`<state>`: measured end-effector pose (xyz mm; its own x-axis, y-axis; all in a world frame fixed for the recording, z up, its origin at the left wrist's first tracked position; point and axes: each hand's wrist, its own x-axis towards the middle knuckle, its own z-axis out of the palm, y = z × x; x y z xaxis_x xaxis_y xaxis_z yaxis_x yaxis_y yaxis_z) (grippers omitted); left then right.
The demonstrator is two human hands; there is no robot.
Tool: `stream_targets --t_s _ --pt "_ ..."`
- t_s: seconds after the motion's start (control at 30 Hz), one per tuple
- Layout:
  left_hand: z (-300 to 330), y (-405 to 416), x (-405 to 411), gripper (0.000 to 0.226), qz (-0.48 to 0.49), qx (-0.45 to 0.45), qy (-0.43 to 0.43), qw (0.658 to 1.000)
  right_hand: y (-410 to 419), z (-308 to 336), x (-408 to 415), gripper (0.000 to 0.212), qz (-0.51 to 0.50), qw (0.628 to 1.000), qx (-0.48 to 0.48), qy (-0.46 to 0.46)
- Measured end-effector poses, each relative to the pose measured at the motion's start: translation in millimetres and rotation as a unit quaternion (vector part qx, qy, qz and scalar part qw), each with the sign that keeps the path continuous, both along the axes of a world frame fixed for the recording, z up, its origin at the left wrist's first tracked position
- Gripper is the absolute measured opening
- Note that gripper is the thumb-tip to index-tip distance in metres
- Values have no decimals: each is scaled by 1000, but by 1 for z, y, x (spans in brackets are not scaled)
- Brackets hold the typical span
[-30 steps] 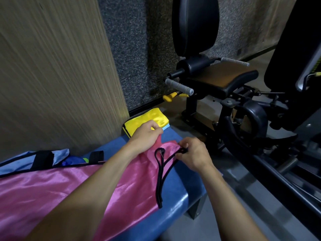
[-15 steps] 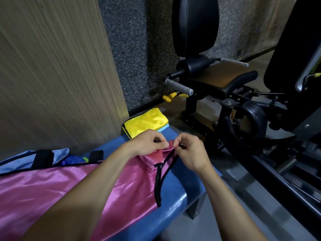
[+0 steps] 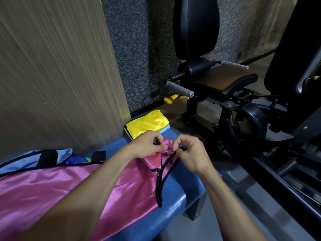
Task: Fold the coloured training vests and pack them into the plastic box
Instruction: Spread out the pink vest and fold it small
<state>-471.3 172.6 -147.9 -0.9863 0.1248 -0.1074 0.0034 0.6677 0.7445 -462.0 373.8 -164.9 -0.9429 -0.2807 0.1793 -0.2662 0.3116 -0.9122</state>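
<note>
Pinching one pink vest with both hands, left hand and right hand, beside one folded yellow vest.

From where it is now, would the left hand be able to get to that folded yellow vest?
Probably yes: the folded yellow satin vest lies just beyond the left hand with nothing between, though that hand is pinching the pink satin vest.

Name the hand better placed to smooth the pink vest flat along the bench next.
Left, probably. The left hand already lies over the pink vest, pinching its end. The right hand sits at the bench edge, pinching the black trim.
</note>
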Motion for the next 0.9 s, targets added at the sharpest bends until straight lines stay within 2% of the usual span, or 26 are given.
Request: stream_targets --t_s 0.07,0.13,0.3,0.37,0.47,0.57,0.7,0.9 --pt "5 4 2 18 0 53 -45 998 0 1 2 38 2 1000 6 -3" --pt "11 9 3 29 12 94 -81 992 0 3 3 39 19 1000 5 -7" --pt "18 10 -1 42 79 182 -101 975 0 10 5 42 34 998 -40 -31" --pt "19 7 0 41 88 216 -105 967 1 10 5 42 29 998 -43 -34" --pt "18 4 -2 25 87 274 -103 952 2 6 3 41 11 998 -37 -39" --pt "16 2 -5 17 76 239 -85 964 4 6 2 37 -12 998 -36 -48" --pt "10 1 -11 9 2 59 -37 998 6 2 -2 34 -48 997 -25 -49" --pt "5 6 -19 13 27 66 11 997 7 -3 -5 23 -53 998 18 -39"
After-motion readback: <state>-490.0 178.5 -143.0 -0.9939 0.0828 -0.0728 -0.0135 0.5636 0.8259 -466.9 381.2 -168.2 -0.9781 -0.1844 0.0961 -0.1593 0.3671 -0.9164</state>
